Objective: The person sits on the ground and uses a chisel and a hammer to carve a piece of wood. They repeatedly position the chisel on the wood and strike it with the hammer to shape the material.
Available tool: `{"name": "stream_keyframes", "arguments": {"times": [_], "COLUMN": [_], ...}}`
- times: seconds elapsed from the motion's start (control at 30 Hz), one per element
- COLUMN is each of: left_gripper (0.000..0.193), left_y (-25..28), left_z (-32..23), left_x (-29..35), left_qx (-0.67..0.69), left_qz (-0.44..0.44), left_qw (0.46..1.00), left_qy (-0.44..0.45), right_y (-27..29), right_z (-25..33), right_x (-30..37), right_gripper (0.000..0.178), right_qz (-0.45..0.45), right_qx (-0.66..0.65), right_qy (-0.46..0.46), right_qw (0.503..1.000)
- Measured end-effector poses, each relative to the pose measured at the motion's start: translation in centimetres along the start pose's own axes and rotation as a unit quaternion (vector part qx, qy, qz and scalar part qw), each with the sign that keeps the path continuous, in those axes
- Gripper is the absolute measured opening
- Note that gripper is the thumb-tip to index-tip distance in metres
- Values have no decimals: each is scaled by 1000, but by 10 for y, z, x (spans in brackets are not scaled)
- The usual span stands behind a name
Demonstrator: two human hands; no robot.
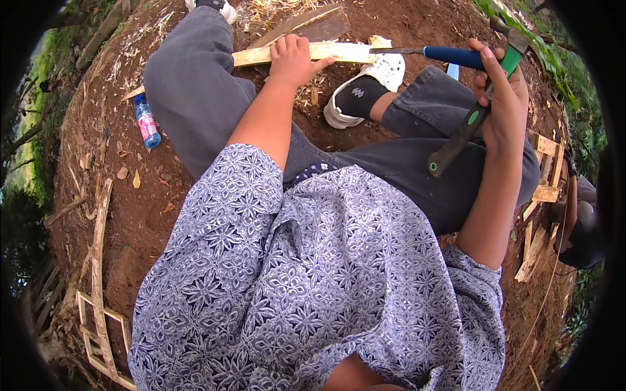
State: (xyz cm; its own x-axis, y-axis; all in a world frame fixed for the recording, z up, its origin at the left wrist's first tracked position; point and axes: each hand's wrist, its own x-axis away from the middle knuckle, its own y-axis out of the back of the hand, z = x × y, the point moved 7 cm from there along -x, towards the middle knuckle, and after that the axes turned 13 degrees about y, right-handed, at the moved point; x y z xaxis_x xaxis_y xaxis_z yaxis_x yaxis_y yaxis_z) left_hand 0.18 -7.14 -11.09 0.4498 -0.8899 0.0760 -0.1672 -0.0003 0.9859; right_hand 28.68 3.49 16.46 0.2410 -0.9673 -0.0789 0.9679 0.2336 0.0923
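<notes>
My left hand (pixel 291 60) grips a pale wooden strip (pixel 349 52), fingers over its far edge and thumb stretched along it. The strip lies crosswise in front of me, its right end by the white shoe on my foot. My right hand (pixel 505 98) holds two tools at once. One is a chisel (pixel 456 57) with a blue handle, its metal blade pointing left and its tip at the strip's right end. The other is a hammer (pixel 515 55) with a green and black handle, slanting down toward my thigh, head up.
A darker board (pixel 319 26) lies behind the strip on brown soil with wood shavings. A plastic bottle (pixel 147 124) lies left of my leg. Wooden frames stand at lower left (pixel 107 339) and right (pixel 548 166). Another person (pixel 580 221) is partly visible at the right edge.
</notes>
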Motion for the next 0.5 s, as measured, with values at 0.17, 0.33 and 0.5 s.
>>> {"name": "stream_keyframes", "arguments": {"times": [0.17,0.33,0.5], "left_gripper": [113,81,46], "left_y": [1,47,102], "left_z": [-4,-57,-93], "left_x": [1,13,-15], "left_qx": [2,357,514], "left_qz": [49,2,116], "left_qw": [998,931,831], "left_qy": [40,-79,-177], "right_y": [10,23,12], "right_z": [-13,-49,-62], "right_x": [2,0,-7], "right_gripper": [23,21,18], "right_qz": [-3,0,36], "right_qx": [-8,-44,-28], "right_qy": [-27,-52,-65], "right_qw": [1000,998,997]}}
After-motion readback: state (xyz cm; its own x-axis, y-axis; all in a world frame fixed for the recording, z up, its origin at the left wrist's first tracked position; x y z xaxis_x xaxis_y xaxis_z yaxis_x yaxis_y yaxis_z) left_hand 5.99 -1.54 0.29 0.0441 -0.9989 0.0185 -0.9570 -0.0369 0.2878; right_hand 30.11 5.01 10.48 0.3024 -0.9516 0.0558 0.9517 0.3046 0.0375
